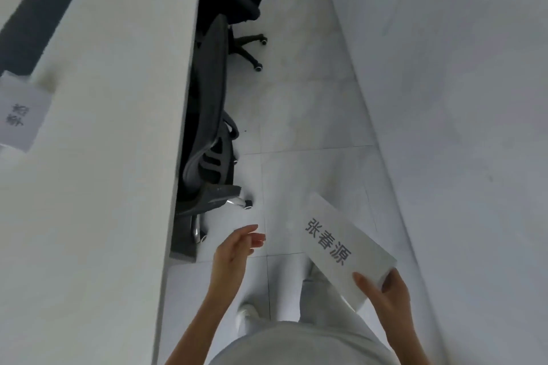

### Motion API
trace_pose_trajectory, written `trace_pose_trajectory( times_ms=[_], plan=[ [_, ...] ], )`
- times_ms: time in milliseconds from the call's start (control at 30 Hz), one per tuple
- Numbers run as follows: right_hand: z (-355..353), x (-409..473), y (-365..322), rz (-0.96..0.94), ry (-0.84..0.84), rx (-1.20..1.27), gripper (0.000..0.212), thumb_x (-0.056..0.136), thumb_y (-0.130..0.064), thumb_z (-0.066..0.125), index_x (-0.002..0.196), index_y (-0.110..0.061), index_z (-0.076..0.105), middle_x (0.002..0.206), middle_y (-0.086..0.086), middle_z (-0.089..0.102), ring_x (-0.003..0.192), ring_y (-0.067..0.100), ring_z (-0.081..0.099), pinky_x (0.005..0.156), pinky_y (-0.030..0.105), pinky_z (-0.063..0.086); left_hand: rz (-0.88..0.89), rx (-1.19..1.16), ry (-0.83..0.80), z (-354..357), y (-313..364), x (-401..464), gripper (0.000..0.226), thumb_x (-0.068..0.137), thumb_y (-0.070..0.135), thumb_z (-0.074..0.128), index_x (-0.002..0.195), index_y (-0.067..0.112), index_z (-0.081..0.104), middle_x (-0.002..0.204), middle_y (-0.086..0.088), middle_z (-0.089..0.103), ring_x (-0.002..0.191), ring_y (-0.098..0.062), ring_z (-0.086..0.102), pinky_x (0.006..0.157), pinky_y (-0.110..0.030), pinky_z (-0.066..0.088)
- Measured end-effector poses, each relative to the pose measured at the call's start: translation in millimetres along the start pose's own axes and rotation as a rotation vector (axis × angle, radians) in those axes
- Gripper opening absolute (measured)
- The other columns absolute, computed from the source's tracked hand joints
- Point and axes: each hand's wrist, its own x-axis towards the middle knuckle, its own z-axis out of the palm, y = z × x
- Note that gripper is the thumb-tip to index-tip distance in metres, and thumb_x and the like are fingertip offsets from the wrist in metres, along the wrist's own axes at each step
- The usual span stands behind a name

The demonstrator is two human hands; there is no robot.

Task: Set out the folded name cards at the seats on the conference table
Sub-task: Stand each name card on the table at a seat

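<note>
1. Far left, a white folded paper name card [22, 111] with dark characters is sitting on the long white conference table [118, 127], presumably marking a seat already served.
2. Beside the table edge, black mesh office chairs [212, 104] are tucked in along the pale tiled floor [311, 98], showing where seats are lining up.
3. The left hand [234, 249] is hanging empty, fingers loosely spread, likely freeing itself to take the next card.
4. The right hand [385, 290] is pinching one end of a white folded card printed with three dark characters [341, 243], carrying it over the floor, clear of the table, probably for the next seat.
</note>
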Motion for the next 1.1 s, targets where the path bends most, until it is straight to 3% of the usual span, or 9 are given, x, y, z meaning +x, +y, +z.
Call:
trace_pose_trajectory(
  times_ms=[100,233,300,433,533,733,900,1000,1100],
  plan=[
    [-41,27,6,0.034,0.093,0.017,0.036,0.06,-0.02,0.081,0.09,-0.022,0.061,0.093,0.002,0.07,0.092,0.024,0.065,0.079,0.044,0.053,0.035,0.027,-0.075,53,19,40,0.03,0.092,0.007,0.041,0.095,0.027,0.063,0.082,0.012,0.074,0.082,-0.009,0.067,0.076,-0.024,0.051],
    [-87,87,-28,-0.021,0.146,0.008,0.058,0.049,-0.038,0.074,0.1,-0.013,0.061,0.095,0.001,0.069,0.088,0.011,0.062,0.07,0.026,0.049,0.072,0.051,-0.111,119,47,84,0.031,0.092,0.007,0.04,0.097,0.028,0.062,0.084,0.016,0.073,0.082,-0.007,0.067,0.076,-0.024,0.052],
    [-89,109,-51,-0.065,0.116,0.018,0.069,0.047,-0.048,0.07,0.105,-0.014,0.059,0.098,-0.003,0.068,0.091,0.009,0.062,0.074,0.027,0.051,0.063,0.036,-0.085,130,54,88,0.031,0.093,0.007,0.039,0.097,0.028,0.062,0.083,0.015,0.074,0.081,-0.006,0.067,0.073,-0.019,0.053],
    [-87,184,-103,-0.149,0.099,0.029,0.06,0.047,-0.05,0.068,0.099,-0.02,0.058,0.092,-0.011,0.066,0.082,-0.001,0.062,0.069,0.02,0.048,0.006,0.034,-0.043,152,59,114,0.033,0.092,0.003,0.039,0.096,0.028,0.061,0.084,0.018,0.073,0.078,-0.007,0.067,0.067,-0.014,0.052],
    [-72,251,-140,-0.193,0.062,0.042,0.05,0.055,-0.039,0.073,0.098,-0.02,0.058,0.091,-0.011,0.066,0.08,-0.007,0.061,0.063,0.017,0.05,-0.033,0.02,0.024,159,66,159,0.033,0.092,0.002,0.039,0.093,0.027,0.061,0.082,0.017,0.074,0.074,-0.006,0.067,0.065,-0.014,0.052],
    [-36,386,-201,-0.214,0.013,0.005,0.033,0.066,-0.016,0.078,0.086,-0.03,0.056,0.09,-0.008,0.066,0.085,0.007,0.062,0.068,0.024,0.05,-0.03,-0.045,0.106,172,107,302,0.032,0.092,0.002,0.038,0.093,0.023,0.062,0.076,0.01,0.074,0.073,-0.006,0.068,0.063,-0.013,0.052],
    [-19,480,-270,-0.2,0.019,-0.023,0.04,0.05,-0.044,0.071,0.085,-0.031,0.056,0.087,-0.009,0.067,0.084,0.004,0.061,0.064,0.021,0.046,0.085,-0.022,0.112,175,193,438,0.035,0.092,0.0,0.037,0.094,0.025,0.062,0.078,0.009,0.074,0.075,-0.005,0.067,0.07,-0.015,0.053],
    [-12,531,-307,-0.19,0.026,-0.031,0.035,0.054,-0.038,0.072,0.084,-0.031,0.055,0.086,-0.01,0.066,0.085,0.005,0.06,0.063,0.02,0.044,0.148,0.013,0.055,183,245,512,0.036,0.092,0.001,0.037,0.093,0.029,0.061,0.081,0.02,0.072,0.077,-0.004,0.066,0.072,-0.015,0.052],
    [4,591,-340,-0.187,0.031,-0.05,0.037,0.054,-0.036,0.071,0.087,-0.027,0.056,0.087,-0.009,0.065,0.087,0.009,0.06,0.067,0.024,0.045,0.186,0.009,0.044,190,289,585,0.035,0.092,0.003,0.038,0.095,0.03,0.06,0.08,0.016,0.073,0.077,-0.003,0.066,0.072,-0.014,0.051]
  ],
)
